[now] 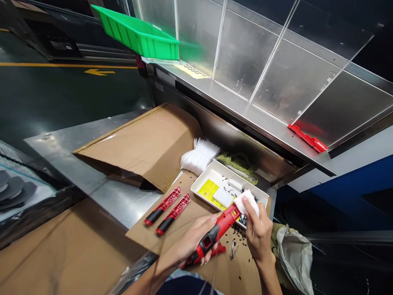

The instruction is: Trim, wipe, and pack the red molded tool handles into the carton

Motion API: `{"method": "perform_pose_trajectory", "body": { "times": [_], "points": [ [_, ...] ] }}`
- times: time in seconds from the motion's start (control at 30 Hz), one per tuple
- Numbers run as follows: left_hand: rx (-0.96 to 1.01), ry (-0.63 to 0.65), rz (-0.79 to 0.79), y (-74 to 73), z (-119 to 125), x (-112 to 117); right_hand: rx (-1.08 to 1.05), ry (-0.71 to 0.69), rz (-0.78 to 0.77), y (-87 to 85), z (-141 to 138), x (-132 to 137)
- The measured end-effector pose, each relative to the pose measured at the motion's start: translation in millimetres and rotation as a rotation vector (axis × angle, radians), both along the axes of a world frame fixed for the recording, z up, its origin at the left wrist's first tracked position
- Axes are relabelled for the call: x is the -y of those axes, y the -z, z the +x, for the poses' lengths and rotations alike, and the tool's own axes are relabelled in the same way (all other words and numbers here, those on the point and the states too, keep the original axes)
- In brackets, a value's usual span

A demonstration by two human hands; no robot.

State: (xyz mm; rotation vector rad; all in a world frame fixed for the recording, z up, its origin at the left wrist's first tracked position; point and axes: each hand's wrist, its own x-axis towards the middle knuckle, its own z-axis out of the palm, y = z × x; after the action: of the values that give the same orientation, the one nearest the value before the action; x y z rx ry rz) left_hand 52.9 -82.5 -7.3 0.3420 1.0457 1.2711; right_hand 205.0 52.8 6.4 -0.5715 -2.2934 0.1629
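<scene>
My left hand [201, 231] is wrapped round a red and black plastic tool housing [226, 219], which tilts up to the right. My right hand [258, 227] pinches a folded white wipe [244, 201] against the housing's upper end. Behind them, a white tray [201, 189] holds a white pad [223, 197], a yellow label [208, 188] and many small black pieces. Another red part [220, 249] lies partly hidden under my left hand. Small metal tweezers or pliers [232, 249] rest on the cardboard near my right wrist.
Two red and black housing halves [173, 213] lie left on the cardboard [141, 235]. Behind are a stack of white sheets [201, 155], a green patterned pouch [238, 164] and a large brown cardboard piece [138, 143]. A shelf carries a green bin [138, 37] and a red part [307, 138].
</scene>
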Motion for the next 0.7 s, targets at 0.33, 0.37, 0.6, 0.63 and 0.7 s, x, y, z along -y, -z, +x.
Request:
{"method": "perform_pose_trajectory", "body": {
  "times": [0.33,0.37,0.6,0.63,0.7],
  "points": [
    [-0.382,-0.018,0.097,-3.5,13.4,-2.4,-0.056,-0.041,-0.173,9.9,-0.5,30.0],
    [-0.399,-0.007,0.097,-4.9,13.2,-2.1,-0.081,0.008,-0.171,8.8,0.7,28.2],
    [-0.383,-0.027,0.089,1.3,9.9,-1.9,-0.064,-0.056,-0.183,8.7,6.5,29.1],
    [-0.387,-0.022,0.088,2.5,10.0,-1.7,-0.072,-0.016,-0.161,9.1,6.7,28.8],
    [-0.378,-0.038,0.088,3.1,10.2,-1.4,-0.083,0.035,-0.134,10.1,6.5,28.6]
  ]
}}
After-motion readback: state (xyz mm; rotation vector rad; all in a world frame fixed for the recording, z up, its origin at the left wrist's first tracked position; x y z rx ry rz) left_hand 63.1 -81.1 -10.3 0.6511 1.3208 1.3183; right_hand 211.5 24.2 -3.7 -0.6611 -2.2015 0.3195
